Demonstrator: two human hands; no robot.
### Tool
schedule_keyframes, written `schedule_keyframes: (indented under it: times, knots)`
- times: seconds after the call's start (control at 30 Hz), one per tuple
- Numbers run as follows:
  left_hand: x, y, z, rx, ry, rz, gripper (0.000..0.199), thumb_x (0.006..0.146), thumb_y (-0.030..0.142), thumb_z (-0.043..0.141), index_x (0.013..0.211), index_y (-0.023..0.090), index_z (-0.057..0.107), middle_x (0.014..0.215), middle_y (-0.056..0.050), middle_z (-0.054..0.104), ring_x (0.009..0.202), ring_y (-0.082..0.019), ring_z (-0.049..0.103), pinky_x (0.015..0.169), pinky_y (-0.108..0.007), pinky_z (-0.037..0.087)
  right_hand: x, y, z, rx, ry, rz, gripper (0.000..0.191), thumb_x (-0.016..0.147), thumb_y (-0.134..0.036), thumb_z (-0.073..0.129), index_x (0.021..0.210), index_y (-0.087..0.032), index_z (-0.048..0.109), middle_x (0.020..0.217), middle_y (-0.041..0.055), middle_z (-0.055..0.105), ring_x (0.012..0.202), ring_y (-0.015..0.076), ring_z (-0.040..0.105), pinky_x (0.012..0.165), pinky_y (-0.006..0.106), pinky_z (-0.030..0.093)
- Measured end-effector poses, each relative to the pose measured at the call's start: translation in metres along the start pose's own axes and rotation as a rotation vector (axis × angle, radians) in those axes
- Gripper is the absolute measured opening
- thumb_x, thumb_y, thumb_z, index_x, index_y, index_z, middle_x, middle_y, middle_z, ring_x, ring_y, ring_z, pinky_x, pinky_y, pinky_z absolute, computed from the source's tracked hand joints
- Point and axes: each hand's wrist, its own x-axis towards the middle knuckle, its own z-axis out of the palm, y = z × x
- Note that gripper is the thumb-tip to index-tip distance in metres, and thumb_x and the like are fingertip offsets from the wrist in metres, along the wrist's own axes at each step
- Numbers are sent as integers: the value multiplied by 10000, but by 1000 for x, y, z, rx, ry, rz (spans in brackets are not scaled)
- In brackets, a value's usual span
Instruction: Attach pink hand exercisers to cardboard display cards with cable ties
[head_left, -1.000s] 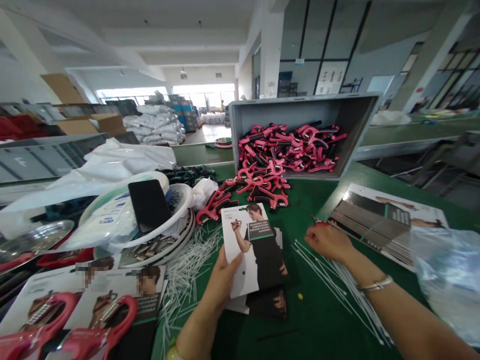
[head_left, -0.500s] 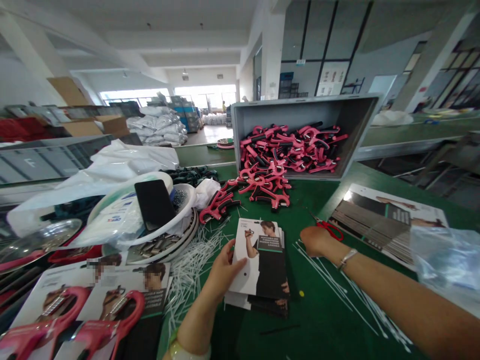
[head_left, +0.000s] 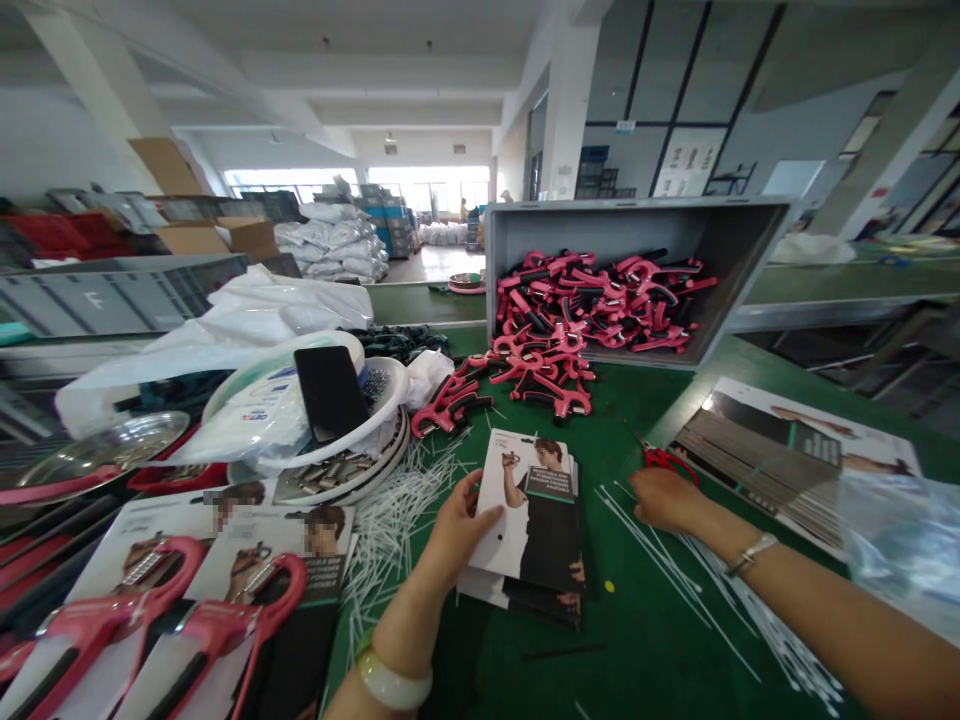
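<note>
My left hand [head_left: 454, 530] grips the left edge of a stack of printed cards [head_left: 544, 530], thumb on the top card. My right hand [head_left: 664, 500] lies relaxed, holding nothing, on the green work mat [head_left: 637, 640], just below red-handled scissors [head_left: 664, 460], with white cable ties [head_left: 679, 585] under the wrist.

Beyond my left hand [head_left: 454, 535], a black phone [head_left: 330, 393] leans in a white plastic basin [head_left: 391, 398]. Ahead of my right hand [head_left: 664, 500], a tilted gray crate [head_left: 637, 225] holds pink handles [head_left: 592, 300], some spilled onto the green table [head_left: 645, 640]. A clear plastic bag [head_left: 896, 540] lies right of that hand.
</note>
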Motion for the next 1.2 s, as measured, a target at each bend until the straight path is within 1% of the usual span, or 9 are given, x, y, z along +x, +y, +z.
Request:
schedule_keyframes:
  times: [0.23,0.33,0.4,0.47,0.53,0.6,0.7,0.77,1.2]
  knots:
    - [-3,4,1,-23,16,-21,761,607,197,760,1274,145,397,984,-100,678,809,-204,659,674,-270,500,3,6,2,116,89,3,266,629,-5,528,828,-99,678,866,134,695,843,242,653,671,273,451]
    - [-4,6,1,-48,-9,-51,754,594,194,774,1255,135,416,899,-85,696,728,-192,662,645,-272,496,1,14,-12,193,179,24,285,714,-70,499,944,-123,660,848,82,694,811,195,646,674,252,454]
    - [-5,7,1,-63,-9,-87,752,592,193,779,1248,125,418,840,-76,701,671,-182,655,624,-274,493,-6,14,-23,353,350,30,276,800,-171,463,1016,-140,631,825,58,684,754,170,640,664,248,470]
    - [-6,8,2,-69,-2,-121,744,588,193,785,1234,118,424,800,-69,701,628,-174,647,601,-273,489,-19,2,-32,637,608,-31,244,833,-281,464,959,-158,633,798,51,673,688,162,631,632,254,492]
    - [-7,8,2,-72,-1,-149,704,599,218,784,1204,113,439,767,-62,696,599,-169,641,571,-265,482,-36,-21,-36,873,815,-212,202,829,-331,508,882,-183,635,828,58,674,706,167,636,639,265,511]
    - [-9,9,1,-85,-11,-165,634,627,250,768,1164,117,459,747,-51,687,579,-157,635,549,-249,469,-54,-48,-37,890,885,-447,141,841,-291,526,865,-207,637,863,55,679,776,165,642,692,269,517]
    - [-10,9,1,-118,-25,-154,549,671,273,735,1130,134,468,719,-24,671,552,-130,618,540,-228,453,-72,-77,-34,730,850,-730,147,861,-175,495,907,-221,628,849,38,680,811,140,636,724,252,511]
    - [-11,10,1,-132,-43,-144,540,670,280,735,1119,142,471,710,-16,664,545,-130,613,531,-229,450,-76,-82,-31,652,821,-829,174,858,-134,478,931,-220,611,856,39,679,824,136,629,727,249,510]
    - [-17,18,7,-247,-110,-165,461,609,259,778,1002,159,558,765,-24,674,609,-145,620,571,-250,467,-66,-80,-28,538,713,-939,246,849,-97,427,942,-217,621,905,50,691,876,139,627,785,269,506]
